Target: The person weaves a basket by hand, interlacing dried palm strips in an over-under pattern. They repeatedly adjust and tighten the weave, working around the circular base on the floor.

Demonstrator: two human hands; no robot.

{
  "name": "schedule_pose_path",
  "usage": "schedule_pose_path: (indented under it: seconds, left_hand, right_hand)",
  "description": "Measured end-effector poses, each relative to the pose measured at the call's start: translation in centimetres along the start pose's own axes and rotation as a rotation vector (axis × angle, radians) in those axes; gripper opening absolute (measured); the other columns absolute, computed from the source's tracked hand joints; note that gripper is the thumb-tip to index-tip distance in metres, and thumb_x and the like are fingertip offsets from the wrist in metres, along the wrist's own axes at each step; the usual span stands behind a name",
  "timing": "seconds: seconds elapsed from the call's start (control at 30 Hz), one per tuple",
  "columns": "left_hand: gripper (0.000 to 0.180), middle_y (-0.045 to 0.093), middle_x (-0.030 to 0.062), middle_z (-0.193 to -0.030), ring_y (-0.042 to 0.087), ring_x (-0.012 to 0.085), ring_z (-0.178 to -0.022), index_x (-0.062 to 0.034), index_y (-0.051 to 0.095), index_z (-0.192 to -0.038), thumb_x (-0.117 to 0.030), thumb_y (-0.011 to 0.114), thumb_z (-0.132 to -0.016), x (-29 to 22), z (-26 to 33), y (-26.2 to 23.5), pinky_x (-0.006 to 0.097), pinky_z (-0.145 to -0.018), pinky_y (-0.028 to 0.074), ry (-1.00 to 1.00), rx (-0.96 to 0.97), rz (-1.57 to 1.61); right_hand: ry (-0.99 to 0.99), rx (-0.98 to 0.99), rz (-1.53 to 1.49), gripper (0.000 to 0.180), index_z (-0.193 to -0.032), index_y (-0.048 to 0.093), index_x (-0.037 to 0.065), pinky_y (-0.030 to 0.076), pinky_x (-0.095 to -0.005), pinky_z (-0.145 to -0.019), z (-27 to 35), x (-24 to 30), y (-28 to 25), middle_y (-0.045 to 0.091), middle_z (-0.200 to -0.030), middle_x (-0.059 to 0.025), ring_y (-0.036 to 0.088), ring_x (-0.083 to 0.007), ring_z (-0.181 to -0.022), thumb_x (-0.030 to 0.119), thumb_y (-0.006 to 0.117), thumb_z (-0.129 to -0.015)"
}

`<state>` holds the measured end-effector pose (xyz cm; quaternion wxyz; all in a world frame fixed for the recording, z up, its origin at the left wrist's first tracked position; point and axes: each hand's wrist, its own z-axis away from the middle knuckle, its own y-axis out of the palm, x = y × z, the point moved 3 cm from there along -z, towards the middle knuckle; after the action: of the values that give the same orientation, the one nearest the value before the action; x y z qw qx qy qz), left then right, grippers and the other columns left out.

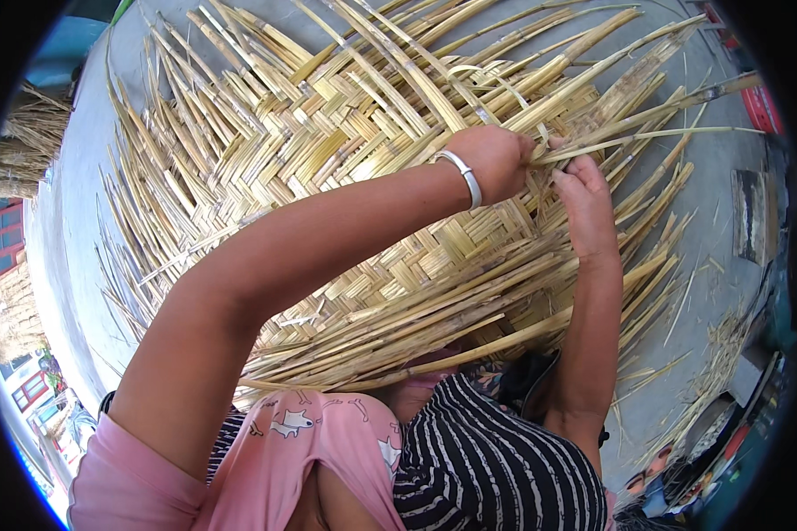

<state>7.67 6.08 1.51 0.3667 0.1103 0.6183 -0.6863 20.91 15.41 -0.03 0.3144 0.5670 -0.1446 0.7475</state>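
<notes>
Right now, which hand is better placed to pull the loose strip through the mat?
Probably the left hand: it is already closed on the strip at the mat edge. The right hand only rests beside it on the weave.

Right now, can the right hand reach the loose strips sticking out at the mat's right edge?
Probably yes: the right hand already touches the mat beside those strips, with nothing between.

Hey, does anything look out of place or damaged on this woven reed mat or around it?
Nothing looks damaged. The woven mat keeps an even herringbone pattern; its edges bristle with loose unwoven strips. The left hand and right hand both pinch strips near the right edge. Stray reed scraps litter the concrete ground at right.
</notes>
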Motion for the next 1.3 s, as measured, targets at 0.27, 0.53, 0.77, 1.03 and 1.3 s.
schedule_pose_path:
  seconds: [0.27,0.53,0.77,1.03,1.3]
  left_hand:
    - [0.027,0.062,0.0081,-0.075,0.062,0.0160,-0.067,0.0015,0.059,-0.089,-0.020,0.066,-0.075,0.9,1.3,-1.1,0.032,-0.065,0.050,-0.032,0.174,0.591]
    - [0.035,0.062,0.0046,-0.065,0.061,0.0112,-0.057,0.0034,0.058,-0.087,-0.026,0.074,-0.075,-3.9,0.4,-5.4,0.021,-0.059,0.050,0.030,0.297,1.033]
    - [0.023,0.059,0.0064,-0.064,0.061,0.0170,-0.058,-0.0022,0.057,-0.084,-0.021,0.069,-0.079,-4.7,6.6,-3.3,0.032,-0.054,0.049,0.401,0.251,0.868]
    - [0.020,0.062,0.0141,-0.073,0.061,0.0340,-0.073,-0.0032,0.051,-0.079,-0.017,0.062,-0.068,-7.5,12.9,0.8,0.044,-0.068,0.046,0.575,0.471,0.321]
    - [0.025,0.060,0.0083,-0.073,0.060,0.0293,-0.075,-0.0083,0.052,-0.087,-0.014,0.065,-0.066,-6.9,11.0,-1.2,0.042,-0.074,0.042,0.530,0.198,0.303]
  right_hand:
    - [0.092,-0.003,-0.142,0.031,-0.112,0.053,0.001,0.042,-0.0271,-0.088,-1.1,-0.5,-0.4,0.058,-0.106,-0.0049,0.054,-0.0117,-0.097,0.002,0.049,-0.082]
    - [0.013,-0.280,0.295,0.021,-0.107,0.056,0.002,0.043,-0.0250,-0.077,0.2,1.1,0.7,0.059,-0.095,-0.0021,0.054,-0.0093,-0.086,0.008,0.049,-0.087]
    - [0.325,0.029,-0.121,0.049,-0.098,0.057,0.004,0.047,-0.0254,-0.068,1.3,1.9,2.9,0.061,-0.081,-0.0062,0.056,-0.0126,-0.073,0.049,0.037,-0.093]
    - [0.328,0.116,-0.353,0.028,-0.099,0.055,0.004,0.045,-0.0223,-0.051,3.3,2.4,5.0,0.058,-0.070,-0.0021,0.051,-0.0093,-0.054,0.031,0.047,-0.093]
    - [-0.639,0.529,-0.462,0.029,-0.104,0.048,-0.001,0.042,-0.0304,-0.073,9.3,19.8,2.7,0.052,-0.084,-0.0053,0.053,-0.0144,-0.077,0.025,0.045,-0.091]
